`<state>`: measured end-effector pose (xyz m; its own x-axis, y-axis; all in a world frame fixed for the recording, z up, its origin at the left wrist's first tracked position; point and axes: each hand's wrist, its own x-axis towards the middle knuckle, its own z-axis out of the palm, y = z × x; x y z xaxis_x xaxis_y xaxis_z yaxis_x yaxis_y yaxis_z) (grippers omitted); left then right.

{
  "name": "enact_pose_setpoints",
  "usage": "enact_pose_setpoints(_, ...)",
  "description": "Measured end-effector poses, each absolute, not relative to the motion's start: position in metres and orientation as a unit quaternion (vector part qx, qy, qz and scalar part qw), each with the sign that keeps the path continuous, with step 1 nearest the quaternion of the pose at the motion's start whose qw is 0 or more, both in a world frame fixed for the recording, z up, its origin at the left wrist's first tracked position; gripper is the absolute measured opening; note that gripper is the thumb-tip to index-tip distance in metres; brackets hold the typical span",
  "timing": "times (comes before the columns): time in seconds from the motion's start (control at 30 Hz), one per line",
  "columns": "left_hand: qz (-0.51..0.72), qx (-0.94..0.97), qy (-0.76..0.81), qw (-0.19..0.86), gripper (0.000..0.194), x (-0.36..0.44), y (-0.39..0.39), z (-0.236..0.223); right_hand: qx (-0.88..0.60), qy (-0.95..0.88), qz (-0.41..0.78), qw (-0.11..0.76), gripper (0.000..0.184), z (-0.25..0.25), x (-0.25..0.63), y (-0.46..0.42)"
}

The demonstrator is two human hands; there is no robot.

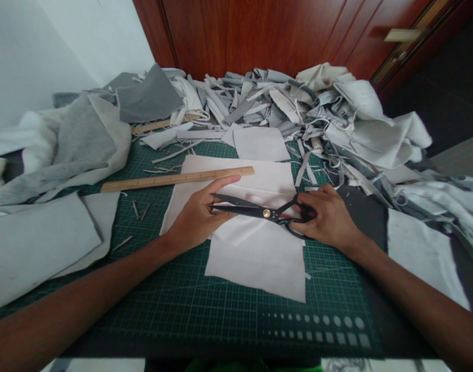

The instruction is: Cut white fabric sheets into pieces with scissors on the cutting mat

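Black-handled scissors [266,212] with a brass pivot lie sideways above white cloth, their dark blades slightly apart and pointing left. My right hand [327,217] is closed around the handle loops. At the blade tips is my left hand [197,214], its forefinger stretched above them and its thumb below. I cannot tell whether it touches the blades. Under the scissors, a white cloth piece [259,263] overlaps a larger white cloth sheet [236,168]. A wooden ruler [174,179] rests across that sheet's upper left part, beyond my left hand.
A green cutting mat [174,310] covers the table. Cloth scraps [244,98] are heaped along the back. Grey-white cloth [85,134] is piled at left, above flat pieces [38,243]. More cloth [418,243] lies at right. A wooden door [259,36] stands behind.
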<state>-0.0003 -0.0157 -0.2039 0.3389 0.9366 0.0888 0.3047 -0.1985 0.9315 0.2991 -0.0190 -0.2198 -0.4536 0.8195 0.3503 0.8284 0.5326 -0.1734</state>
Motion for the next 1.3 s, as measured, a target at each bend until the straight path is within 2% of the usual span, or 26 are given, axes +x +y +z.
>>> enact_pose_setpoints(0.83, 0.355, 0.683, 0.457, 0.447, 0.062, 0.0003, -0.0153, -0.2033, -0.486, -0.851, -0.010, 0.201, 0.033, -0.2192, 0.2994, -0.0186)
enact_pose_setpoints(1.3, 0.367, 0.674, 0.454, 0.453, 0.055, 0.0004, -0.0122, -0.2043, -0.480, -0.849, -0.022, 0.219, 0.038, -0.2194, 0.3004, -0.0182)
